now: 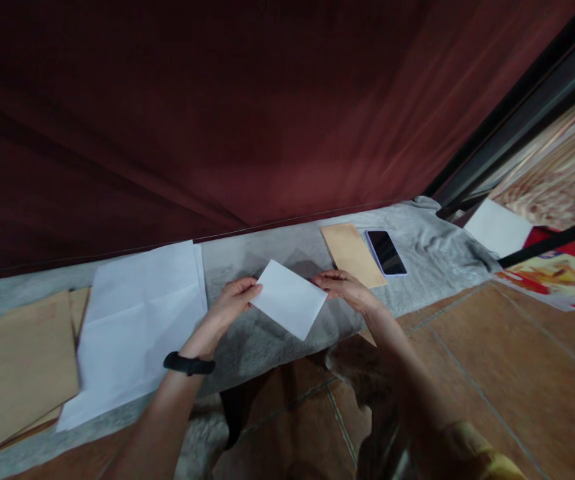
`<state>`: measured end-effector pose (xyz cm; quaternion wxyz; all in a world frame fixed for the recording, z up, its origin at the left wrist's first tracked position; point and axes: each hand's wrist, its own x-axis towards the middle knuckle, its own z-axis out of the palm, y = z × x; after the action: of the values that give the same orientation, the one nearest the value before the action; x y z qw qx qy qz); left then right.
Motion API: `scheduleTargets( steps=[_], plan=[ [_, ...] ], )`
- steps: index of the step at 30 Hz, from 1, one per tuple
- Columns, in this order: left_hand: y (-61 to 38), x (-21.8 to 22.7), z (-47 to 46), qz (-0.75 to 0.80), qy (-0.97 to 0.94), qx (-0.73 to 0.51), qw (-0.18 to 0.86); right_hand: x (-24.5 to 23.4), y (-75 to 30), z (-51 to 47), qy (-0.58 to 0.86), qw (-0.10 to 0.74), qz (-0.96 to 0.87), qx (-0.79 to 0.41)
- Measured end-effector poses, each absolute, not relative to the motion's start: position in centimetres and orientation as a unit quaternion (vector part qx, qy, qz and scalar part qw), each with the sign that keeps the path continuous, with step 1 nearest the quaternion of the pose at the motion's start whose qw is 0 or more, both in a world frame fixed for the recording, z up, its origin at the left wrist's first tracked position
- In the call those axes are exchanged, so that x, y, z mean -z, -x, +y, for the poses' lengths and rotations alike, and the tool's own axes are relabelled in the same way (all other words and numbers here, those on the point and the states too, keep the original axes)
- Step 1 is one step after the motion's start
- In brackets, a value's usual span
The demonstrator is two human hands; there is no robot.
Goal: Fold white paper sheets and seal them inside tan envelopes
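Note:
A folded sheet of white paper [290, 300] is held up between my two hands, tilted over the grey cloth. My left hand [237, 298], with a black band on its wrist, pinches the paper's left corner. On the opposite side, my right hand [343, 288] grips the right corner between thumb and fingers. Just beyond my right hand lies a brown envelope [352, 253]. To the left of my left hand, large white sheets [142, 320] with crease lines lie in a stack.
Several brown envelopes [22, 363] are piled at the far left. A phone [386, 253] in a light purple case lies at the right on the grey cloth [432, 260]. Behind hangs a dark red curtain [247, 120]. A colourful box [562, 267] stands on the tiled floor [487, 353].

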<state>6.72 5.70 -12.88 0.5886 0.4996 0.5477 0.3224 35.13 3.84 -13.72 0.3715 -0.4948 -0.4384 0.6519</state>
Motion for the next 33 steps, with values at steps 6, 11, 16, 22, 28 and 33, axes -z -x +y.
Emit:
scheduleTargets(
  steps=[6, 11, 16, 22, 28, 33],
  plan=[
    [-7.1, 12.5, 5.1, 0.48, -0.556, -0.213, 0.644, 14.0, -34.1, 3.4, 0.449, 0.285, -0.473, -0.702],
    [-7.7, 13.2, 5.2, 0.498, -0.537, -0.252, 0.633, 15.0, -32.4, 3.5, 0.48, 0.313, -0.453, -0.683],
    [-8.2, 13.1, 4.9, 0.511, -0.488, -0.332, 0.625, 15.6, -31.0, 3.6, 0.51, 0.458, -0.334, -0.647],
    [-8.2, 13.3, 4.5, 0.514, -0.497, -0.32, 0.621, 15.8, -30.1, 3.2, 0.497, 0.497, -0.273, -0.657],
    [-7.3, 13.9, 5.1, 0.48, -0.575, -0.256, 0.611, 15.6, -31.4, 2.9, 0.505, 0.461, -0.297, -0.666],
    [-7.2, 14.3, 5.5, 0.494, -0.584, -0.252, 0.592, 15.7, -32.4, 2.9, 0.512, 0.369, -0.362, -0.686]
  ],
)
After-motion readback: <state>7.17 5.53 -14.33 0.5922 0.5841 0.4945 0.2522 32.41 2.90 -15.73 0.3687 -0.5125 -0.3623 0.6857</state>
